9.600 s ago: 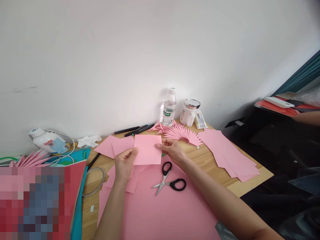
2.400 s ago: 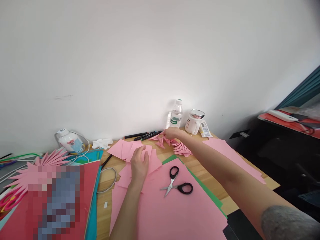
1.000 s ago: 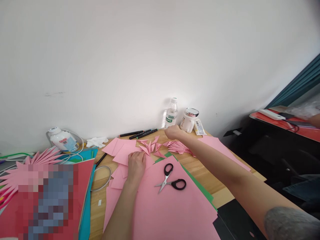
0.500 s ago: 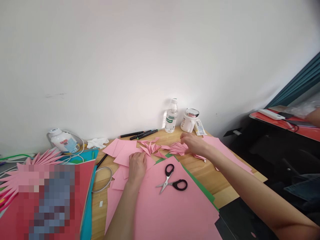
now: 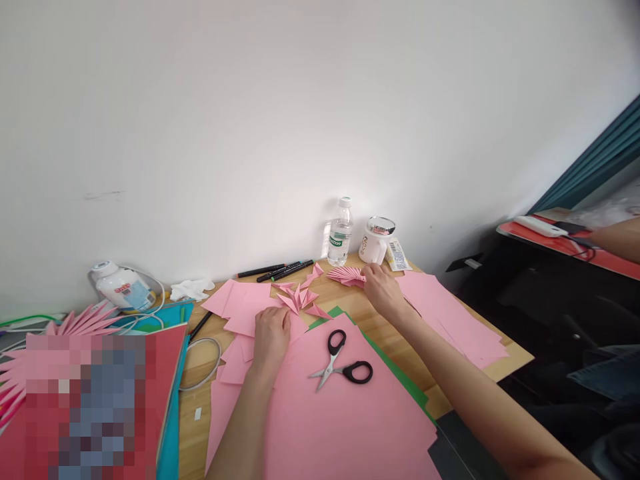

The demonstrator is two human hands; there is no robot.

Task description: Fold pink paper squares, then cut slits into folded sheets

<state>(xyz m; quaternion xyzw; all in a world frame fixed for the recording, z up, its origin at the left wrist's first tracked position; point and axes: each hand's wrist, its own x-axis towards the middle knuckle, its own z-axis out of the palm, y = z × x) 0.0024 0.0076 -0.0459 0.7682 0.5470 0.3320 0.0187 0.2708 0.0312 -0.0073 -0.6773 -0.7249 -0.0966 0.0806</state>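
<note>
My left hand (image 5: 271, 331) rests palm down on a pile of pink paper sheets (image 5: 240, 307), fingers loosely curled with nothing in them. My right hand (image 5: 381, 288) lies further back on the wooden table (image 5: 400, 333), its fingers closed on the end of a pink pleated paper fan (image 5: 346, 275). Several small folded pink paper pieces (image 5: 300, 298) sit between my two hands. Black-handled scissors (image 5: 343, 367) lie on a large pink sheet (image 5: 345, 420) in front of me.
A water bottle (image 5: 341, 233), a white mug (image 5: 374, 243) and black markers (image 5: 277, 270) stand by the wall. More pink sheets (image 5: 450, 317) cover the right side. Red and teal card (image 5: 167, 373), a white jar (image 5: 119, 288) and a cable (image 5: 203, 363) are left. Another person's arm (image 5: 617, 239) is far right.
My right hand has gone from the far folded pieces to the pleated fan and shifted it back toward the mug. My left hand has stayed on the pink sheets.
</note>
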